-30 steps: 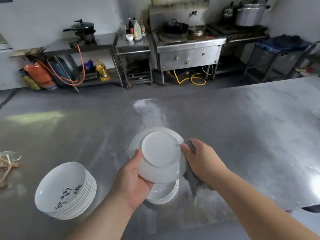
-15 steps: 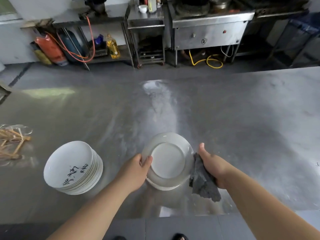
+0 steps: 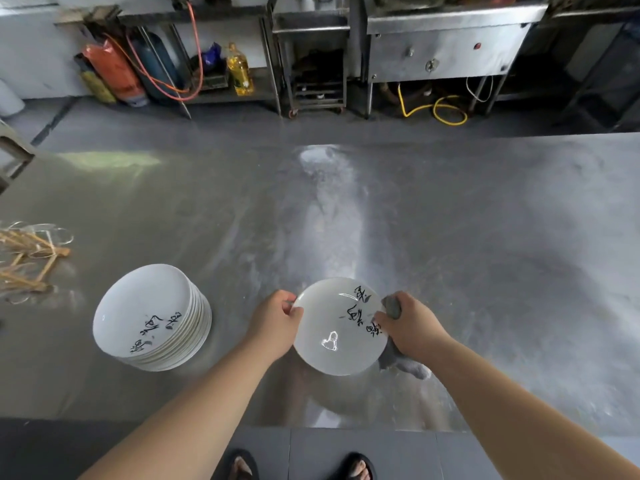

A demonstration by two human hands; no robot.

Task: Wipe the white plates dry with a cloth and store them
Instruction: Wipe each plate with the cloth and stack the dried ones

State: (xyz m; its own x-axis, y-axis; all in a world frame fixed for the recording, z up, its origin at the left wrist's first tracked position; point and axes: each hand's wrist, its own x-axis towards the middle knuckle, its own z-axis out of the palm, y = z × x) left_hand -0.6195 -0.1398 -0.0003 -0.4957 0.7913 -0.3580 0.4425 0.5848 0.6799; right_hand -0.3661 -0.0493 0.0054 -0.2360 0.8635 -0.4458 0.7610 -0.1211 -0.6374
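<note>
1. We see the round white plate with black brush writing (image 3: 332,341) held face up between both hands, over the near part of the brushed steel bench (image 3: 485,271). Whatever lies under it is hidden.
2. The left hand (image 3: 277,323) grips the plate's left rim. Its thumb lies on top and its fingers (image 3: 287,299) curl under the rim, their tips out of sight.
3. The right hand (image 3: 410,327) pinches the crumpled grey cloth (image 3: 405,365) against the right rim. Most of the cloth is covered, and only a tuft above the knuckles and a tail below show.
4. The stack of white plates (image 3: 149,313) stands on the bench to our left, well apart from the held plate. We cannot count it.
5. The bundle of thin wooden sticks (image 3: 27,258) is cut off by the left edge.
6. The bench is dull and streaked, with a pale glare down its middle.
7. Beyond it stand a steel stove cabinet (image 3: 446,53) with its top cut off, a coiled yellow hose (image 3: 440,109), a yellow oil bottle (image 3: 239,69) and an orange gas cylinder (image 3: 114,74).
</note>
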